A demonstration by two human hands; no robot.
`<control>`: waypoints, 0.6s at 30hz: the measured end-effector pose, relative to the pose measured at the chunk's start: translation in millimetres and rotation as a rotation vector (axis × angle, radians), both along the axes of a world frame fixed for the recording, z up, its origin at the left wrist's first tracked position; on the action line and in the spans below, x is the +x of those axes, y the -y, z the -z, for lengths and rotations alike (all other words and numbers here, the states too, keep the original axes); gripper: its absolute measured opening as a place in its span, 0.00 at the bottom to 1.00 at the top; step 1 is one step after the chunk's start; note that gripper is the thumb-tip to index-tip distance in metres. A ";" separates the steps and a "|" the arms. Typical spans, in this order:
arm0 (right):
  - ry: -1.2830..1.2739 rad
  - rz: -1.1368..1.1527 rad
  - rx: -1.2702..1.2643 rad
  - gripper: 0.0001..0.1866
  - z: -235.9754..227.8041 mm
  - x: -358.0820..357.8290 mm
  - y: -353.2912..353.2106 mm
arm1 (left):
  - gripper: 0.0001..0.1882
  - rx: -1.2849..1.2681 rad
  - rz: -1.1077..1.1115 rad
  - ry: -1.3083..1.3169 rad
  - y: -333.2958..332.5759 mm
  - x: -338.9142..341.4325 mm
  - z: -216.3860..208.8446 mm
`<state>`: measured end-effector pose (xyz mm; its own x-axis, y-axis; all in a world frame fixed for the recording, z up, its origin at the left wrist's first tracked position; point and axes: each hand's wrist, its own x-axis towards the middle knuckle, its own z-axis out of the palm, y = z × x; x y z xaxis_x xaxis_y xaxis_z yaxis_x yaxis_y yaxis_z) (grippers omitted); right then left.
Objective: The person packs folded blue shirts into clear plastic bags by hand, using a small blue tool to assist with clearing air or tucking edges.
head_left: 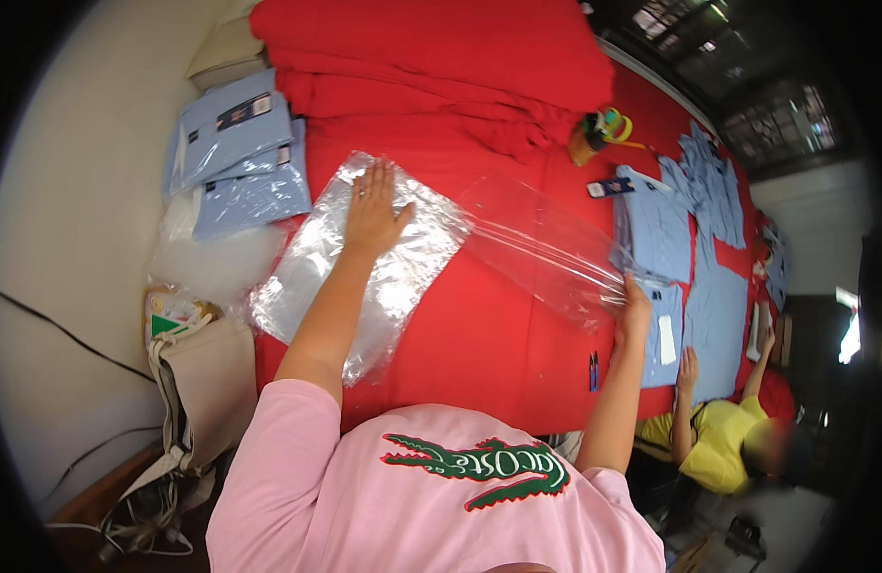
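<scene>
My left hand [372, 212] lies flat, fingers stretched out, on a stack of shiny clear plastic bags [312, 272]. From that stack one clear plastic bag [541, 253] stretches across to the right. Its far end is gripped by my right hand [634, 304], with the fingers closed around it. Just beyond that hand sits a pile of folded light blue shirts [654, 229] with a dark tag [609, 187] on its corner. Closer to me, another folded blue shirt [657, 334] carries a white strip.
Bagged blue shirts [236, 134] are piled at the left. Red cloth [441, 57] is heaped at the back, beside a holder [584, 143] with tools. Small dark snips [594, 371] lie near my right forearm. A person in yellow [718, 444] handles blue garments at the right.
</scene>
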<state>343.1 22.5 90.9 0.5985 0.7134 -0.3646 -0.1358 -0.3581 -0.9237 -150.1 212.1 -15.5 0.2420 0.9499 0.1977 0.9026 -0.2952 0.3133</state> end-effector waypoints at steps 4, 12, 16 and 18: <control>0.238 0.038 0.135 0.28 -77.7 15.3 89.9 | 0.49 -0.059 0.011 -0.059 -1.2 3.9 -2.5; 0.280 -0.013 0.163 0.31 -88.9 -9.3 148.5 | 0.47 0.120 0.038 0.248 31.1 27.3 -23.3; -0.079 0.173 0.053 0.46 12.2 -1.1 129.4 | 0.46 -0.053 -0.023 0.234 91.7 72.5 -29.3; 0.136 0.190 -0.152 0.51 40.4 -14.4 114.7 | 0.46 -0.131 -0.106 0.158 116.4 76.3 -19.4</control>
